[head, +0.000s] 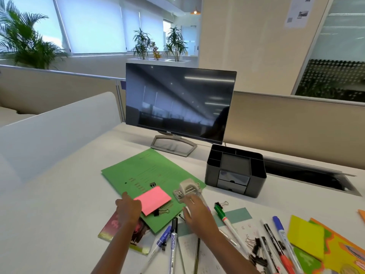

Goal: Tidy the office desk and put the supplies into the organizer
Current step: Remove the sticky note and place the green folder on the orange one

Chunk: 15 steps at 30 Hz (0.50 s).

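Observation:
A black desk organizer (254, 176) with several empty compartments and small drawers stands right of the monitor. A green folder (146, 171) lies in front of me, carrying a pink sticky-note pad (153, 199), small black binder clips (152, 184) and a grey hole punch (187, 189). My left hand (128, 209) rests on the folder's near left edge beside the pink pad. My right hand (197, 211) lies just below the hole punch, fingers touching its near end. Several markers and pens (276, 240) are scattered at the lower right.
A dark monitor (179, 103) stands at the back on its stand. A booklet (110, 232) sticks out from under the folder. Yellow sticky notes (306, 234), a pile of binder clips (256, 252), a calendar sheet (233, 216) and colourful papers (343, 250) cover the right side. A cable tray opening (308, 177) lies behind.

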### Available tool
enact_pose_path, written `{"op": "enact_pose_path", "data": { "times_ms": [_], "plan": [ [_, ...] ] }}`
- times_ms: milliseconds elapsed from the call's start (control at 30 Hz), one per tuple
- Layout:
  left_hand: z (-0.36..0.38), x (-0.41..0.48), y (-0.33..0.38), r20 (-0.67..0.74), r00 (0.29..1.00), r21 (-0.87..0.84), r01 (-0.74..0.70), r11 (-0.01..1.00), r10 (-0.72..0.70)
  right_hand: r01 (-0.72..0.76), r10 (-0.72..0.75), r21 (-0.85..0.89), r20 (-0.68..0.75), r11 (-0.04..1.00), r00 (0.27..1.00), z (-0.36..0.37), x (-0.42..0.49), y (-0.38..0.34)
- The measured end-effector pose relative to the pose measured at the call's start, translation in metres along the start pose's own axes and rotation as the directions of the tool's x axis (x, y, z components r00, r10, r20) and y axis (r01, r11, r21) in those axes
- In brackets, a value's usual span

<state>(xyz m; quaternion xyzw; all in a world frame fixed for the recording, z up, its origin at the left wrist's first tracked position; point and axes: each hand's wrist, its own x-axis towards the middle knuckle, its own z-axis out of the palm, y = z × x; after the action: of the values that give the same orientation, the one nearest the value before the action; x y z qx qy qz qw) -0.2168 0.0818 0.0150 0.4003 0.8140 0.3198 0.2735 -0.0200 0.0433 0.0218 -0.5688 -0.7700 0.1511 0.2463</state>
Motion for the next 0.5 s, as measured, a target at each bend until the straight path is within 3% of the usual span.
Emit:
{"op": "enact_pose_path", "data": {
  "times_ms": [267,500],
  "plan": [
    [0.000,0.030,0.000,0.017,0.990,-0.123,0.143,0.982,-0.142,0.098,-0.062,-0.104,0.306,0.990,0.950,0.040,0.047,-0.026],
    [0.007,0.049,-0.005,-0.022,0.986,-0.242,0.158,0.957,-0.168,0.140,-0.079,-0.132,0.385,0.981,0.919,0.057,0.064,-0.023]
  ]
}}
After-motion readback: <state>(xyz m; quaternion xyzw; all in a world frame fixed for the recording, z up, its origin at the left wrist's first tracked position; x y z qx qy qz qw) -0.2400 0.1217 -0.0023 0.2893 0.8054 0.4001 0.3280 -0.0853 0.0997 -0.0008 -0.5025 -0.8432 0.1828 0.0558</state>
